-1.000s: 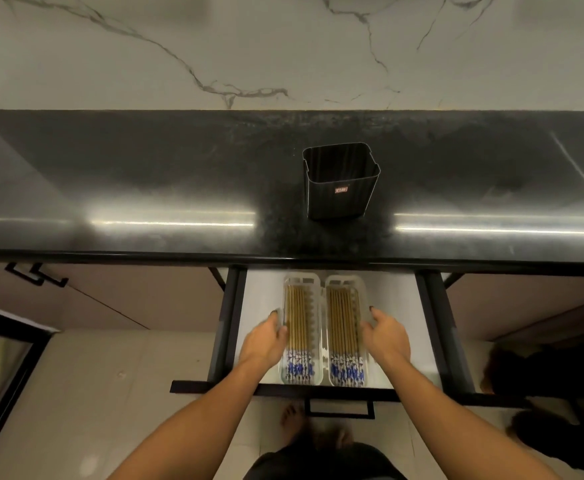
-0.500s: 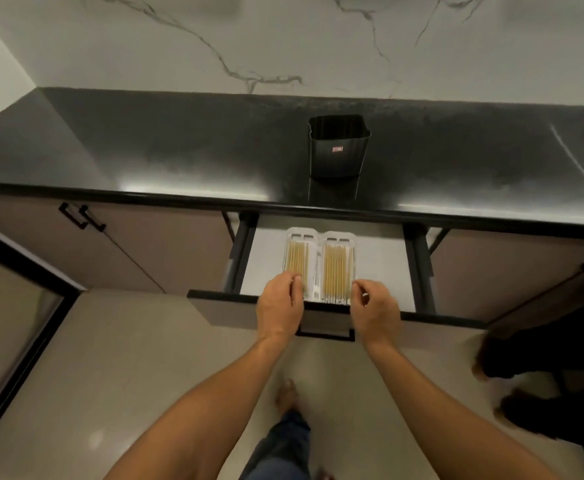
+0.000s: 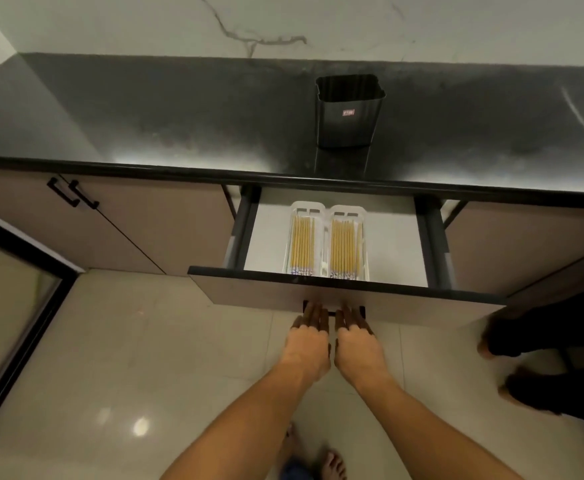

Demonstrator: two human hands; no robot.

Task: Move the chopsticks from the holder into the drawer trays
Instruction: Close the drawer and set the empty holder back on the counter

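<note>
one: both hands went down. half a second back they sat on the top edge of the drawer front, right by the trays. now they are lower, on the face of the drawer (image 3: pixel 249 292), at its black handle (image 3: pixel 333 313).

two: what is the left hand doing?

one: the left hand (image 3: pixel 309 337) is just below the middle of the frame. its fingers are stretched out flat, with the tips at the handle. it holds nothing.

two: and the right hand?

one: the right hand (image 3: pixel 356 339) is just beside it, on the right. same thing: flat fingers, tips at the handle, nothing in it. the tips are in dark shadow, so they are hard to see.

two: where are the chopsticks?

one: the chopsticks (image 3: pixel 302 244) lie in the open drawer, in the middle of the frame. some are in the left tray (image 3: pixel 308 206) and some in the right tray (image 3: pixel 347 209). the two clear trays sit side by side.

two: and the holder?

one: the black holder (image 3: pixel 349 112) stands up on the dark counter (image 3: pixel 179 116), in the upper middle, behind the drawer.

two: what else?

one: a white wall (image 3: pixel 145 22) with grey lines along the top. two black door handles (image 3: pixel 72 194) at the left. shiny floor tiles (image 3: pixel 145 341). bare feet (image 3: pixel 332 465) at the bottom. another person's dark legs (image 3: pixel 543 334) at the right edge.
</note>
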